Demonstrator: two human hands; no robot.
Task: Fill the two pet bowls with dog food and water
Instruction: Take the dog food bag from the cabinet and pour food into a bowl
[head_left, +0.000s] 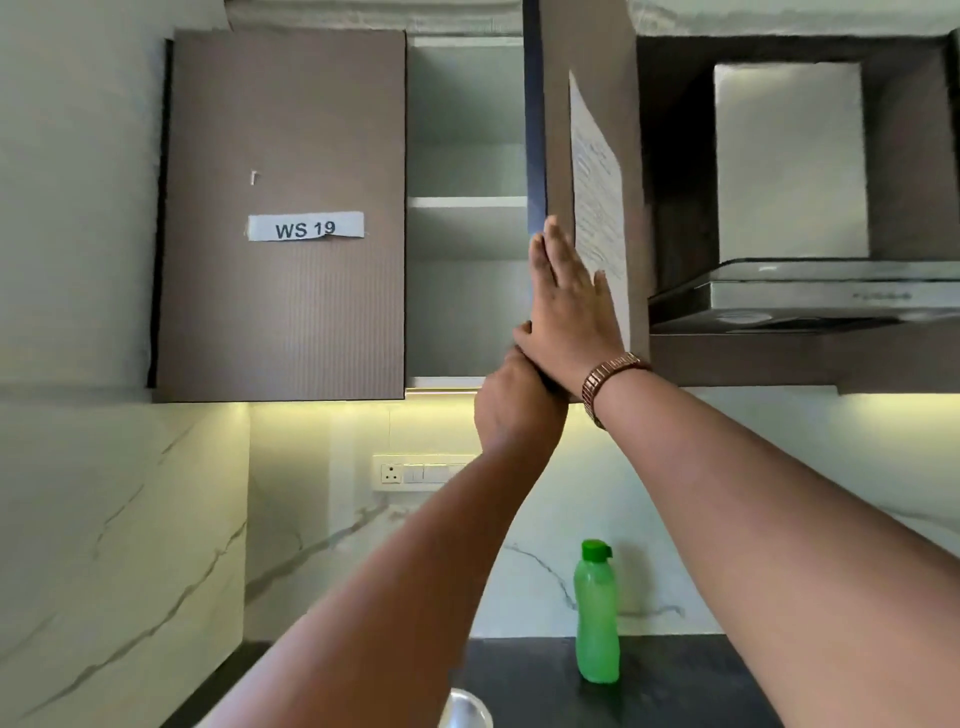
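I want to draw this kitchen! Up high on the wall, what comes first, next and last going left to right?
Closed cabinet door labelled WS 19 → open cabinet shelves → swung-open door with a paper on it → steel chimney hood.

Translucent plastic bottle (596, 618), ribbed matt door (283, 218)

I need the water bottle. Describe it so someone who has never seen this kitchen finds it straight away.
Start at the dark countertop under the wall cabinets, against the marbled backsplash. The green bottle stands upright there, below the open cabinet door. It is translucent green plastic with a darker green cap, the only brightly coloured thing on the counter.
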